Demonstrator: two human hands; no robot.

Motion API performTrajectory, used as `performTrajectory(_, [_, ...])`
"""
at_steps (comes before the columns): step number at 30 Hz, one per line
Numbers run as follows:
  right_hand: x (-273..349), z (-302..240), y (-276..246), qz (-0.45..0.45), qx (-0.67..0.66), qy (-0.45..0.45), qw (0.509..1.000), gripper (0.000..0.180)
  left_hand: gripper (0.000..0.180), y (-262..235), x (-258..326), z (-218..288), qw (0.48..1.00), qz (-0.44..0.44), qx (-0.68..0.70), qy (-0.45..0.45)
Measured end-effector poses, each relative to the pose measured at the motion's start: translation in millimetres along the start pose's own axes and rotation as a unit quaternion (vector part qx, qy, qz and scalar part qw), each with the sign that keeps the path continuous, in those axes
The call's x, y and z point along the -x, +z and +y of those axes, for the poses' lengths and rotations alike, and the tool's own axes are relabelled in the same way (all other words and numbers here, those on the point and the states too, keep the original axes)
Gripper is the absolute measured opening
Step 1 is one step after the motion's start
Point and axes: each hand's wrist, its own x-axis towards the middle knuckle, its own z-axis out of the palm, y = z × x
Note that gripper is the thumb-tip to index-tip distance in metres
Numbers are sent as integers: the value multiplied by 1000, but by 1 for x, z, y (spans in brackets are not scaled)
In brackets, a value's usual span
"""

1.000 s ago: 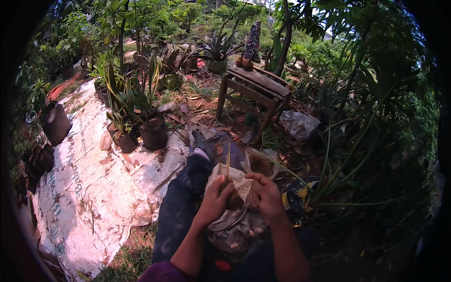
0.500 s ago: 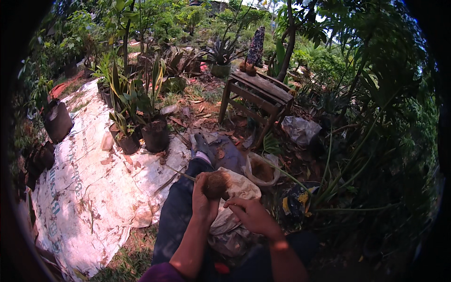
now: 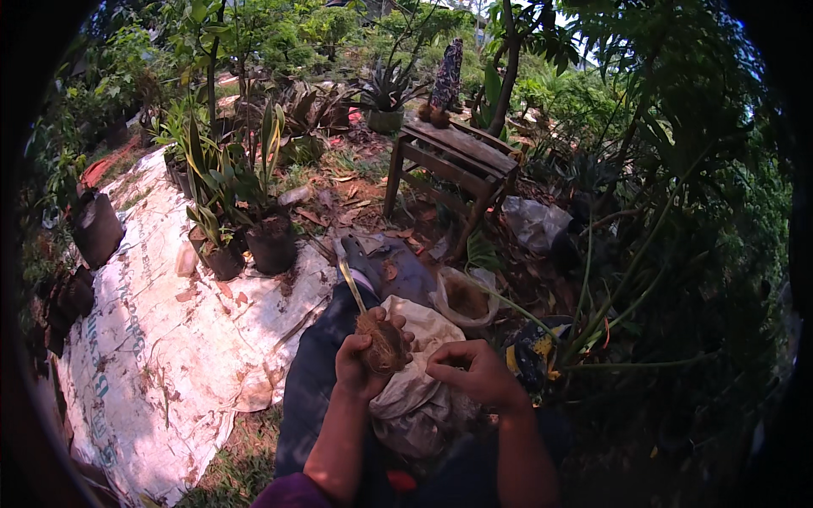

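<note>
My left hand [image 3: 360,364] is wrapped round a brown fibrous ball [image 3: 383,345] and holds it above my lap. A pale, slender stalk [image 3: 349,279] rises from the ball's top and leans away to the left. Just right of the ball, apart from it, is my right hand [image 3: 478,372]. Its fingers are curled together in a pinch; whatever they may hold is too small to make out. Under both hands, a pale cloth sack [image 3: 419,381] lies over my lap. Beyond it sits an open whitish bag [image 3: 467,300] with brown loose material inside.
A wooden stool [image 3: 453,151] stands ahead, bearing small brown fibrous lumps [image 3: 436,116] and a dark patterned upright object [image 3: 447,74]. Potted plants [image 3: 271,241] edge a white printed sheet [image 3: 161,339] at left. Long green stalks [image 3: 584,317] reach in from the right.
My left hand has turned the ball, so its stalk now points up and away rather than sideways left. The right hand has moved slightly right, away from the ball.
</note>
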Motion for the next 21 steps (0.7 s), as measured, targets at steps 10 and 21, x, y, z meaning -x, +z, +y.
performTrajectory(10, [4,-5,-3,-24,-68,-54,996,14,52,-1,-3,-9,977,92,-182,66])
performTrajectory(21, [-2,9,-2,133,-61,-79,986,10,59,8,1,-5,978,-25,-207,5])
